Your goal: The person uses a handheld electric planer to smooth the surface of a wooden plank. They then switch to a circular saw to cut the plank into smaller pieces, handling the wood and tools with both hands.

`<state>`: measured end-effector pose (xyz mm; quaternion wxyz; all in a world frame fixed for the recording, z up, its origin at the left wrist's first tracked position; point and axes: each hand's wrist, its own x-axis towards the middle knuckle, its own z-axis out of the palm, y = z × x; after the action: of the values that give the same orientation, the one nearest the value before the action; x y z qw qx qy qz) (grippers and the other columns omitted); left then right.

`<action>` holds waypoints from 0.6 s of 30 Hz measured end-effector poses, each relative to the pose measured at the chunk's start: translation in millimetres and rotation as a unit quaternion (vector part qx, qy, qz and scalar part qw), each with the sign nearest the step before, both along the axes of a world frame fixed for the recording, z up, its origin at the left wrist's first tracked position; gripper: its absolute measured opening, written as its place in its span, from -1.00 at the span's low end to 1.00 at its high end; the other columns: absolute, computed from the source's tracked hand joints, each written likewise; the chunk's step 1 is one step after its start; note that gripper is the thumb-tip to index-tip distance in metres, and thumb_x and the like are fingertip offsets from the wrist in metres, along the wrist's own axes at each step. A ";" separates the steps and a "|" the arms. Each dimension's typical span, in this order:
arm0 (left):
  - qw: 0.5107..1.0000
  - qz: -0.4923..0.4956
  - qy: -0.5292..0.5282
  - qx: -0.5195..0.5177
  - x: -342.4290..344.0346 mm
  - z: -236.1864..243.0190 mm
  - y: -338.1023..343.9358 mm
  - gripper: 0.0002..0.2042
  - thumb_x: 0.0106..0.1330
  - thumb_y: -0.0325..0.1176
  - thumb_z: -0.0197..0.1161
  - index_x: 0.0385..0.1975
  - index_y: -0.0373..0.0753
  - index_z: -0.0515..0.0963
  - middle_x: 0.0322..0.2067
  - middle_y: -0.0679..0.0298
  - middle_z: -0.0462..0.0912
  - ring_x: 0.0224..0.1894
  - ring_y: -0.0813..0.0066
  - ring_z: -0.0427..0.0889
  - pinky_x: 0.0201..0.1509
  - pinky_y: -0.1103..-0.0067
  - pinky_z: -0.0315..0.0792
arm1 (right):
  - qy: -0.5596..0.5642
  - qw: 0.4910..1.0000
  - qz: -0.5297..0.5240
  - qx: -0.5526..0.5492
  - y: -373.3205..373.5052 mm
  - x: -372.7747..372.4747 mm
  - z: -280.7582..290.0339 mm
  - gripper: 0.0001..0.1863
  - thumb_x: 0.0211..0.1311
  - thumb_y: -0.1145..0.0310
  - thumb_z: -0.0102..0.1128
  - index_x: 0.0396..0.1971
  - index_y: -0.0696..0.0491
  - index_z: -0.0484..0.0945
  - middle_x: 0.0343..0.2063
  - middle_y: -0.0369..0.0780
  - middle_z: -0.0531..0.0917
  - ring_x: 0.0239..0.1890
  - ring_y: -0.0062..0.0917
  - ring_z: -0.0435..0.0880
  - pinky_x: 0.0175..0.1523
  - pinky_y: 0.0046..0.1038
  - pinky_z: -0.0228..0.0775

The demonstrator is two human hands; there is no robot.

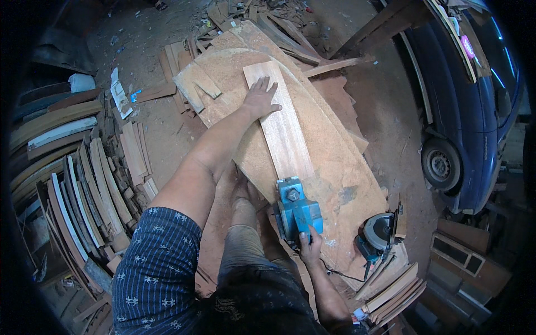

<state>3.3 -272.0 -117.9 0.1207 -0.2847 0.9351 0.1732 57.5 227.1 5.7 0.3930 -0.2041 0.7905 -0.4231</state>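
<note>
A long, pale reddish-brown wooden board (286,139) lies on a dusty, tan work table (329,162). Toward its far end my left hand (261,100) rests flat on the wood with fingers spread, holding nothing. Over the board's near end sits a blue electric hand planer (301,209), with a round knob at its front. My right hand (310,245) is closed around the rear of the planer; part of the grip is hidden under the fingers. A dark cord runs off to the right of that wrist.
A circular saw (377,232) stands on the table's right side. A notched wood piece (196,85) lies at the far left of the tabletop. Stacked planks (84,195) fill the left, offcuts (393,290) lie near right, and a blue car (466,106) is parked at right.
</note>
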 end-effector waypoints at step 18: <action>1.000 0.001 0.014 0.011 1.5 -5.7 -1.2 -0.03 0.34 0.27 0.23 0.59 -0.20 0.03 0.57 -0.20 -0.09 0.62 -0.16 -0.13 0.66 0.18 -0.14 | 0.023 0.998 0.029 -0.043 -13.0 -11.6 0.6 -0.48 0.48 0.05 0.16 0.08 0.26 0.56 -0.30 -0.12 0.71 -0.21 -0.40 0.66 -0.05 -0.33 0.48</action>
<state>4.8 -273.2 -123.6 0.1106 -0.2823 0.9343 0.1875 45.8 214.1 6.4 0.3772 -0.2530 0.7746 -0.4401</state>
